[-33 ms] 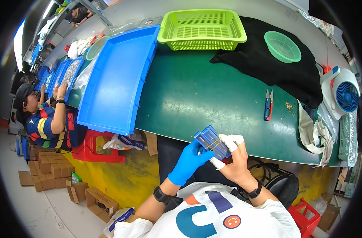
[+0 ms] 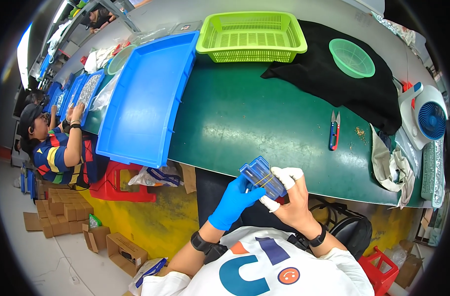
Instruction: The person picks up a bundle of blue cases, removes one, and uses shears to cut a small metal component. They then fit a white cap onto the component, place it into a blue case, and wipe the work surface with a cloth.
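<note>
Between my two hands, just over the front edge of the green table (image 2: pixel 225 143), is a bundle of blue translucent plastic pieces (image 2: pixel 261 173) with a yellowish rubber band round it. My left hand (image 2: pixel 235 203), in a blue glove, grips its left and lower side. White finger covers sit on some fingertips of my right hand (image 2: pixel 291 197), which holds the right side of the bundle. What the pieces are exactly, I cannot make out. Farther right on the table lies a pair of thread snips (image 2: pixel 334 130) with red and blue handles.
A big blue tray (image 2: pixel 145 101) stands at left, a lime-green basket (image 2: pixel 252 54) at the back. On a black cloth (image 2: pixel 323 74) rests a green colander (image 2: pixel 351 58). A white fan (image 2: pixel 422 116) and beige cloth (image 2: pixel 392 170) are at right. A co-worker (image 2: pixel 55 143) sits at far left.
</note>
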A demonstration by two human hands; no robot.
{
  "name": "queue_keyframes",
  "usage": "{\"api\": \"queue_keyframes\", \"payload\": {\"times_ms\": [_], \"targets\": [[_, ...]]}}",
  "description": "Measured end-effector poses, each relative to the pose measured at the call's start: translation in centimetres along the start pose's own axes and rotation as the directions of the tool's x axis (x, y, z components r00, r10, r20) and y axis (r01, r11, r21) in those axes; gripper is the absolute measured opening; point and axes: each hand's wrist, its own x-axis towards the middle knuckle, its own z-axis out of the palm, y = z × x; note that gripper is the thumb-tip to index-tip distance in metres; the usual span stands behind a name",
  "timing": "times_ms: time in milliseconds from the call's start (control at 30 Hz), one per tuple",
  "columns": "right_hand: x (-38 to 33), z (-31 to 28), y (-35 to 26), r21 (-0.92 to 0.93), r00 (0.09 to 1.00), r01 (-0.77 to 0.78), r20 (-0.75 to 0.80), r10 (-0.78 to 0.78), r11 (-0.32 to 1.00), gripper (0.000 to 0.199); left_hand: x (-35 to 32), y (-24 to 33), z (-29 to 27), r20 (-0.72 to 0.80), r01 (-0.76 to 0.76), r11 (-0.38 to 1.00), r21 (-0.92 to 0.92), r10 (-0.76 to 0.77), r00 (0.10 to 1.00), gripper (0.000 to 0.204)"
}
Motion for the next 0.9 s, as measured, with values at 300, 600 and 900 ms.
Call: {"api": "queue_keyframes", "payload": {"times_ms": [300, 600, 900], "targets": [[0.7, -1.6, 0.5, 0.174, 0.985, 0.001, 0.173, -0.032, 0.985, 0.069, -0.2, -0.5, -1.8, 0.118, 0.091, 0.958, -0.271, -0.060, 0.991, 0.041], [-0.8, -1.6, 0.1, 0.261, 0.955, -0.190, 0.275, 0.116, 0.947, 0.072, -0.4, -1.4, -1.6, 0.096, -0.077, 0.957, -0.280, 0.107, 0.990, 0.049], [-1.0, 0.5, 0.0, -0.003, 0.999, 0.017, 0.051, -0.017, 1.000, 0.067, -0.6, 0.1, 0.5, -0.027, -0.101, 0.989, 0.106, 0.104, 0.994, 0.048]]}}
